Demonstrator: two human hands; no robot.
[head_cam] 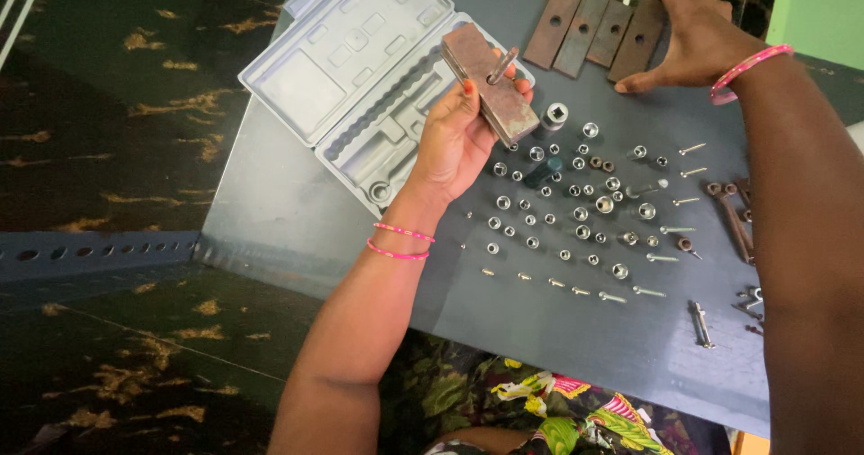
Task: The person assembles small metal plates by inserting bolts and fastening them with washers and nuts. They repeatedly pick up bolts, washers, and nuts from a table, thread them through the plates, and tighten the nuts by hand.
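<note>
Rusty metal bar point(490, 84) with a bolt point(502, 65) through it sits clamped in the left hand point(454, 140) above the worktop point(558, 338); the right hand point(688, 36), fingers spread, touches the far plates point(594, 32).

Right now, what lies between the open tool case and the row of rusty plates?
In the head view, the left hand holds a rusty block with a bolt there.

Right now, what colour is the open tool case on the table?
The open tool case is light grey, empty, seen best in the head view.
</note>
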